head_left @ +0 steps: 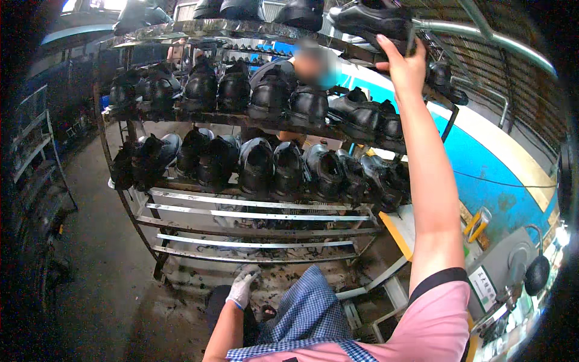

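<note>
Right hand: we see the right hand (405, 67) raised overhead with the arm nearly straight, bare, its fingers closed around the back part of a black shoe (371, 21).
Grip state: the fingers wrap the heel end and sole edge; we cannot tell from below how far the thumb reaches round the far side.
Shoe location: the black shoe sits at the top tier (241, 29) of the metal rack (253, 217), near its right end, toe pointing left, sole resting on or just above the shelf edge.
Left hand: the left hand (242, 286) wears a white glove and hangs low beside the checked apron (310, 308); we see it loosely curled and holding nothing.
Weight: we judge the shoe moderately heavy for a one-handed overhead hold, given its thick sole.
Stiffness: we judge the sole and heel counter rigid, the upper softer and liable to crease if squeezed.
Surface: the upper looks smooth and faintly glossy, so we expect it to slip under bare fingers.
Recommended hold: we advise the heel, fingers under the sole and thumb on the counter.
Neighbours: rows of black shoes (265, 96) fill the middle tiers; the lower bars (253, 244) are bare metal.
</note>
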`<state>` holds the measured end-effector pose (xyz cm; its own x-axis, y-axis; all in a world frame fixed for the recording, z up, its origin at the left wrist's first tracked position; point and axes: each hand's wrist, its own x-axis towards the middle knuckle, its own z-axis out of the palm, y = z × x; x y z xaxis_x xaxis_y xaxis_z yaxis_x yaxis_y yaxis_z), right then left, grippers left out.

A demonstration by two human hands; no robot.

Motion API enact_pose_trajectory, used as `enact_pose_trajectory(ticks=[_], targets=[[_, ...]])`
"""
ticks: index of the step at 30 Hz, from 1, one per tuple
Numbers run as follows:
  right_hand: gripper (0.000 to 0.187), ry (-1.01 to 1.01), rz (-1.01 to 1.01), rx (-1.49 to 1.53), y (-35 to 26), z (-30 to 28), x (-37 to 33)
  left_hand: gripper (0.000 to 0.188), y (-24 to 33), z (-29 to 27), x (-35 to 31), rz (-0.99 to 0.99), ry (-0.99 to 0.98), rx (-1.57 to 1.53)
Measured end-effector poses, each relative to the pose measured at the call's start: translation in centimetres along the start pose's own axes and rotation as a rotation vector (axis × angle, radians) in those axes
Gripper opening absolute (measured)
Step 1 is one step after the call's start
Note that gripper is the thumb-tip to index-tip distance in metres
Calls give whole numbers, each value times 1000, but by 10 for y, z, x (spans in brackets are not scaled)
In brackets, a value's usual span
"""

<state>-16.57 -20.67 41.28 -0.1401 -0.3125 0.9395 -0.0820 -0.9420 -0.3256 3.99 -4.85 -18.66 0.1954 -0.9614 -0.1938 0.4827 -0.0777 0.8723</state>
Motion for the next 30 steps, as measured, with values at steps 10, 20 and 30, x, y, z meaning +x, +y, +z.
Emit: enact_pose_trajectory(ticks=[10, 20, 30], targets=[[64, -46, 120, -557, 26, 35, 36, 29, 31, 16, -24, 78, -39, 129], [100, -175, -32, -878, -27, 129, 13, 32, 45, 22, -33, -17, -7, 105], [93, -183, 146, -554, -2, 140, 25, 30, 54, 24, -22, 89, -40, 171]])
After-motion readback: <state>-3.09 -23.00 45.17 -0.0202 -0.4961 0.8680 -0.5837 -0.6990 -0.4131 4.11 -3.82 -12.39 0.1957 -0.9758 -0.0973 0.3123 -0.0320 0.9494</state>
